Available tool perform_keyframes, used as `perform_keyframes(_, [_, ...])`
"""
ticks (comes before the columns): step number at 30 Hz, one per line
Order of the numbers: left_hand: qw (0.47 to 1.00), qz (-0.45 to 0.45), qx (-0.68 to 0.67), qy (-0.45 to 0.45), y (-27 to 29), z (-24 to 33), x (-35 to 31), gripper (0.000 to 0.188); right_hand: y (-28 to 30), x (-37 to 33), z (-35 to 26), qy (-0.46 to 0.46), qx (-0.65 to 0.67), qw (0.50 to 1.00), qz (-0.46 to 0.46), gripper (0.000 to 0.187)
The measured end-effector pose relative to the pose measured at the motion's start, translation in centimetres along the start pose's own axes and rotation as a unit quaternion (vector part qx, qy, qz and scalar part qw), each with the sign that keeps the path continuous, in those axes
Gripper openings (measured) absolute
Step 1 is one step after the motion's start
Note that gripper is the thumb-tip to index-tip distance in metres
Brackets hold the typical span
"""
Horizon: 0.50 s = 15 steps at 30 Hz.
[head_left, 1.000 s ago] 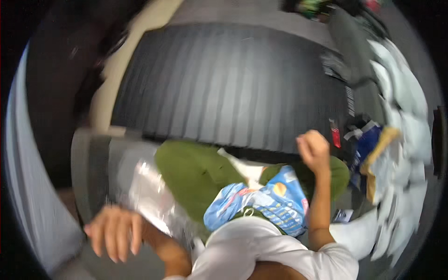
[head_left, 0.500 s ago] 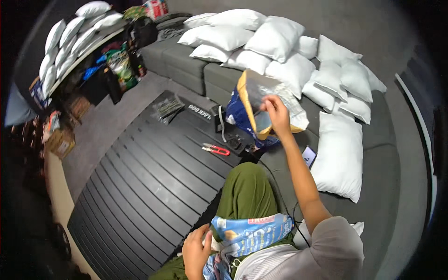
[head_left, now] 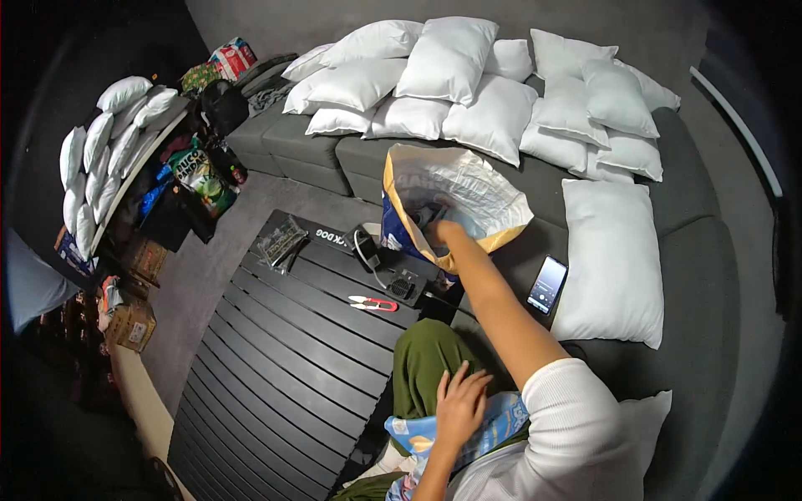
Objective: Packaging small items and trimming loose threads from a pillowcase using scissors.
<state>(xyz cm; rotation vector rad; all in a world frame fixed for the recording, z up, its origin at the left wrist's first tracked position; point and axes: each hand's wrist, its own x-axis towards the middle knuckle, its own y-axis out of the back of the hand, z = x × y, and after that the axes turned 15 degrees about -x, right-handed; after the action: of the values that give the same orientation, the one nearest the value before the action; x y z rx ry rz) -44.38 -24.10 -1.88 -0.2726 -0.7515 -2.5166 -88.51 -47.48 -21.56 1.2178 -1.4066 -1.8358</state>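
Gaping, the silver-lined, yellow-rimmed bag [head_left: 491, 190] hides whether the right hand [head_left: 445, 235] grips; the left hand [head_left: 461, 409] spreads loosely.

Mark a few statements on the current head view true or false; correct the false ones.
1. The right hand reaches into the open bag. True.
2. The left hand is inside the bag too. False: it is over the lap, by the blue packet.
3. The red-handled snips lie on the black slatted table. True.
4. The phone has a lit screen. True.
5. The phone lies on the table. False: it lies on the grey sofa, beside a white pillow.
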Motion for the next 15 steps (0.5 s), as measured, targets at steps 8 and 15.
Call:
perform_keyframes(8, [0.955,0.030,0.275,-0.102,2.7,-7.4,16.1,0.047,2.3,-7.8,-6.0,-0.174,0.174,0.941,0.231,0.030])
perform_keyframes(15, [0.937,0.073,0.328,-0.097,2.6,-12.7,17.5,0.022,7.6,-8.6,-3.0,0.111,0.128,0.966,0.194,0.012])
